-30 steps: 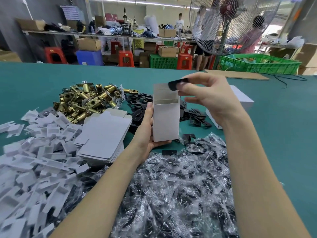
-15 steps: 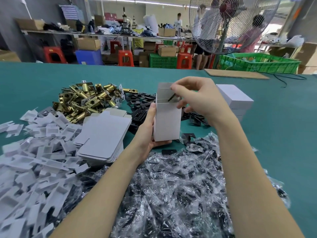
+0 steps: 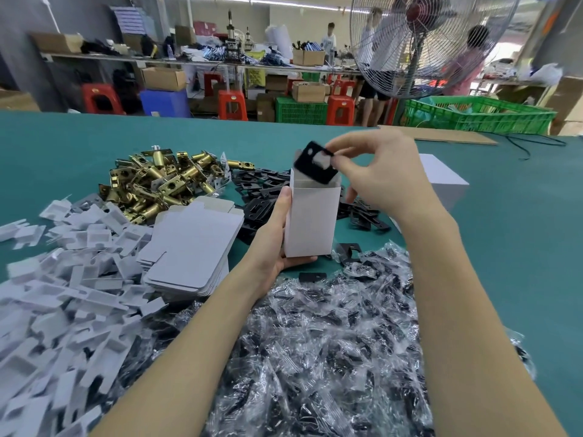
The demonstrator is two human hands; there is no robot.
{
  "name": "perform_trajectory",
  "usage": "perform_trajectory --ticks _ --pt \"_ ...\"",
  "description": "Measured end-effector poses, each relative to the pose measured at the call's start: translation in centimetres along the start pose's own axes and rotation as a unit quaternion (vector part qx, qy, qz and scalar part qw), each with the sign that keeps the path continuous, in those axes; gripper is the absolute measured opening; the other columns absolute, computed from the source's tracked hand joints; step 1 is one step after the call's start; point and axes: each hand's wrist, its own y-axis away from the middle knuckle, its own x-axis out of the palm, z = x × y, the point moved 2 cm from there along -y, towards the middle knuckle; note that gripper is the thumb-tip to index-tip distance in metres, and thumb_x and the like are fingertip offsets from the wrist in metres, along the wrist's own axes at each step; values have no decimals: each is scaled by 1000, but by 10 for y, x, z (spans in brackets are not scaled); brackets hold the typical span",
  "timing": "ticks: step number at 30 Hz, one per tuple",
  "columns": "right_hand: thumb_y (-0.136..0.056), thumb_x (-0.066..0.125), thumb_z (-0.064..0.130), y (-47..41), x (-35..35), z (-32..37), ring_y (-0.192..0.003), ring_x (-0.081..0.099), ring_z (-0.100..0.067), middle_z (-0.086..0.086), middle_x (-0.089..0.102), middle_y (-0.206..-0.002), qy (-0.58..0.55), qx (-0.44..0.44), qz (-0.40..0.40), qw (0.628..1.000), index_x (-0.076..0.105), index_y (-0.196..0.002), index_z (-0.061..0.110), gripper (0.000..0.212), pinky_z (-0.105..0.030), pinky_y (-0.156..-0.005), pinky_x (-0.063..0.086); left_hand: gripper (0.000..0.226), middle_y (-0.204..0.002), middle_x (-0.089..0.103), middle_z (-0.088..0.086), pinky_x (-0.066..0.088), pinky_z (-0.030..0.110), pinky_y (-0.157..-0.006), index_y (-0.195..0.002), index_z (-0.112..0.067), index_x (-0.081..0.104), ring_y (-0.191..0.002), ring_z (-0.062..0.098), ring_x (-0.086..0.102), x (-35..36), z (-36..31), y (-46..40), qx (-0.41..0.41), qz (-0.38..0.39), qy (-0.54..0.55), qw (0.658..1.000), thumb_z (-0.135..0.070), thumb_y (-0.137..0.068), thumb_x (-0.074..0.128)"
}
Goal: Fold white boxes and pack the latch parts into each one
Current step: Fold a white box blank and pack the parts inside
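My left hand (image 3: 273, 241) grips an upright white box (image 3: 310, 222) with its top open, held just above the green table. My right hand (image 3: 378, 178) pinches a black strike plate (image 3: 315, 164) by its edge, tilted over the box mouth with its lower corner at the opening. Brass latch bolts (image 3: 157, 181) lie heaped at the left rear. Loose black plates (image 3: 262, 197) are scattered behind the box. A stack of flat white box blanks (image 3: 192, 244) sits left of my left wrist.
White cardboard inserts (image 3: 63, 294) cover the near left. Clear bags of black parts (image 3: 331, 342) spread under my forearms. A closed white box (image 3: 441, 181) stands behind my right hand. A standing fan (image 3: 419, 42) and green crate (image 3: 479, 118) are beyond the table.
My right hand pushed one black plate down into the box, then rose again and now holds a black plate flat-on above the opening. The box stayed put in my left hand.
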Motion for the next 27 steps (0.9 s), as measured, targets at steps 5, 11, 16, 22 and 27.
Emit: perform_trajectory --ticks 5,11,16,22,27 --pt "-101 55 11 3 11 -1 -42 64 -7 4 72 -100 46 6 103 994 75 -98 30 27 -10 -45 43 80 -100 79 1 62 38 -72 -119 -25 73 -91 18 77 1 -1 2 -12 -1 0 1000 -85 -71 51" --pt "-104 51 15 3 12 0 -43 63 -8 10 67 -108 113 -17 165 980 63 -101 33 21 -19 -51 48 84 -102 79 5 61 38 -70 -117 -24 74 -92 21 77 2 -1 1 -13 -3 -5 1000 -87 -67 51" --pt "-104 49 17 1 12 3 -43 65 -6 10 67 -112 171 -26 164 971 59 -103 27 14 -24 -63 46 86 -101 79 5 61 37 -70 -123 -21 70 -93 21 77 2 0 1 -17 1 9 1000 -88 -71 50" --pt "-103 51 21 1 18 -5 -49 67 -11 10 71 -104 187 -4 75 979 59 -105 27 11 -31 -67 52 61 -113 76 11 62 40 -74 -114 -21 71 -104 27 74 4 1 2 -29 22 -10 999 -72 -82 65" --pt "-104 52 20 1 23 -22 -75 66 -32 3 73 -107 144 42 26 988 66 -116 24 20 -45 -77 57 42 -106 77 10 62 33 -65 -112 -11 70 -91 26 77 3 5 0 -38 25 -27 999 -49 -92 68"
